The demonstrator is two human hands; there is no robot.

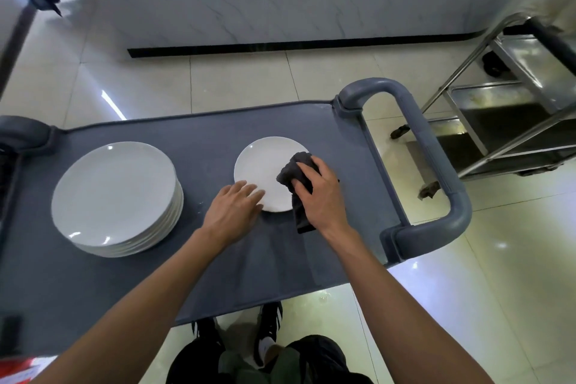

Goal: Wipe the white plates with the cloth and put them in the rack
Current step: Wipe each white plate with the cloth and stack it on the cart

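Observation:
A single white plate (pixel 263 165) lies flat on the grey cart top (pixel 218 128). My right hand (pixel 321 193) grips a dark grey cloth (pixel 294 170) and holds it down on the plate's right part; the cloth's tail hangs past the rim onto the cart. With straight fingers, my left hand (pixel 233 209) presses on the plate's near left edge. A stack of several white plates (pixel 115 196) stands at the left of the cart.
The cart has grey loop handles, one at the right (pixel 436 165) and one at the far left (pixel 25 131). A steel trolley (pixel 511 97) stands on the tiled floor at the right. A white wall runs behind. My shoes show below the cart.

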